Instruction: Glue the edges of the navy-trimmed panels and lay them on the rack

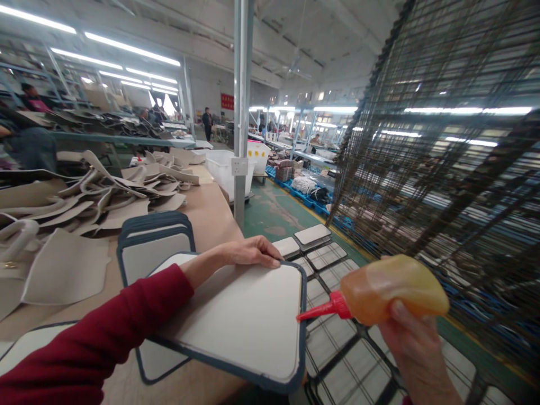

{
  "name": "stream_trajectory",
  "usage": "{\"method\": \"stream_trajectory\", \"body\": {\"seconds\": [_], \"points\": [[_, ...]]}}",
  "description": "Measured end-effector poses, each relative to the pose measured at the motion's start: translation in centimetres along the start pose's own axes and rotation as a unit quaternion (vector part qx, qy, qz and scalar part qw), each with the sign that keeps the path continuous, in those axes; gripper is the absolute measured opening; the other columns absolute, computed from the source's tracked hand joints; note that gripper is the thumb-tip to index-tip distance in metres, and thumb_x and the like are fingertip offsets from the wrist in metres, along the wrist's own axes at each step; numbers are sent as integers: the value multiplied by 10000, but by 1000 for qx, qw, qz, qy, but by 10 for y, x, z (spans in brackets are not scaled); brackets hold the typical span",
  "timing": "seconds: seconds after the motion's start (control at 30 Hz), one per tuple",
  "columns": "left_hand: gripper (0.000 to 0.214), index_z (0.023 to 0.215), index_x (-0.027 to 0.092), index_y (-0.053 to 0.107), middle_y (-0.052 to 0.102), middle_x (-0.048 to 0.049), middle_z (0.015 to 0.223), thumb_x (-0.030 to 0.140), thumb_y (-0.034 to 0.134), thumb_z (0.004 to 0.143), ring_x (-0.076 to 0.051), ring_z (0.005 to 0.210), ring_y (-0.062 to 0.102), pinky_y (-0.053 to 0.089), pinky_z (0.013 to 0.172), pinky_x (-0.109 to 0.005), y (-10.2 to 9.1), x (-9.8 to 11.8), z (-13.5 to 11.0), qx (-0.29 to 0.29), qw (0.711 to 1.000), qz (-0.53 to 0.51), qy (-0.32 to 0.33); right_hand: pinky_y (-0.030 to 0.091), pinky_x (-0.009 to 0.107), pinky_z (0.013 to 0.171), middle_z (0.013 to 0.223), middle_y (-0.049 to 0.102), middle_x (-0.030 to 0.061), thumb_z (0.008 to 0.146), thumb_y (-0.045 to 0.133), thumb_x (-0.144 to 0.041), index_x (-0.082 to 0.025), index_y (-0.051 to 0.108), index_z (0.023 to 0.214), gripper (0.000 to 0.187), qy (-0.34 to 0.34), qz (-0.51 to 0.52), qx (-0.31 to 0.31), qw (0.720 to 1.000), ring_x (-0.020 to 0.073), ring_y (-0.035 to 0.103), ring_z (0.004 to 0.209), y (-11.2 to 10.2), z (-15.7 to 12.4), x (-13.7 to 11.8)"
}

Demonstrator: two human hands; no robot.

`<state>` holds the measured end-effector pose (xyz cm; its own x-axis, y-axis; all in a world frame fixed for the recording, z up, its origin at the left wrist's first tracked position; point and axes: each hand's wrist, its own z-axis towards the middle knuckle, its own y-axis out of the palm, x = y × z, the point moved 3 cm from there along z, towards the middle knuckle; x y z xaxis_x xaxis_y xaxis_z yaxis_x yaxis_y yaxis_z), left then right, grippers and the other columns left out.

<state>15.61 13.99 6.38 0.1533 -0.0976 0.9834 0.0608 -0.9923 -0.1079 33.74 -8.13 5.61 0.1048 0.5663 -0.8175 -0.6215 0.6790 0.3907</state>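
My left hand [253, 252] grips the far edge of a flat white panel [240, 320] with rounded corners and a dark blue-grey rim. My right hand [415, 343] is wrapped round a squeeze bottle [392, 289] of amber liquid, probably glue. The bottle lies on its side in the air. Its red nozzle [323, 308] points left, with the tip at the panel's right rim; whether it touches I cannot tell. Under and behind the held panel, a stack of similar panels [156, 253] rests on the brown tabletop [206, 216].
Curved beige pieces [97, 197] are heaped on the left of the table. A wire rack [430, 140] stands tilted at right, and panels lie on wire mesh [337, 337] below. A post [241, 112] and white bins [221, 169] stand ahead. A person [207, 124] is in the distance.
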Motion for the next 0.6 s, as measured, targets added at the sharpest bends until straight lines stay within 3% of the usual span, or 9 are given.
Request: {"method": "stream_trajectory", "body": {"seconds": [0.2, 0.43, 0.6], "points": [[373, 901, 129, 769, 724, -46, 738, 450, 752, 712, -154, 639, 643, 529, 630, -235, -2, -1, 3, 1, 1000, -12, -5, 576, 280, 665, 732, 706, 8, 523, 861, -353, -280, 716, 920, 429, 17, -13, 4, 1000, 185, 666, 661, -5, 0, 3], [364, 910, 124, 765, 730, -56, 761, 429, 757, 713, -155, 641, 651, 532, 644, -243, -9, -7, 7, 9, 1000, -21, -9, 550, 417, 857, 966, 713, 54, 584, 824, -410, -297, 666, 1095, 547, 42, -39, -12, 998, 266, 673, 900, -9, -6, 3], [350, 901, 122, 762, 733, -59, 767, 415, 762, 710, -159, 645, 656, 534, 642, -248, -13, -10, 11, 17, 999, -32, -5, 578, 424, 799, 965, 714, 79, 560, 834, -421, -284, 648, 1125, 610, 56, -52, -13, 997, 281, 682, 874, -11, -6, 2]]}}
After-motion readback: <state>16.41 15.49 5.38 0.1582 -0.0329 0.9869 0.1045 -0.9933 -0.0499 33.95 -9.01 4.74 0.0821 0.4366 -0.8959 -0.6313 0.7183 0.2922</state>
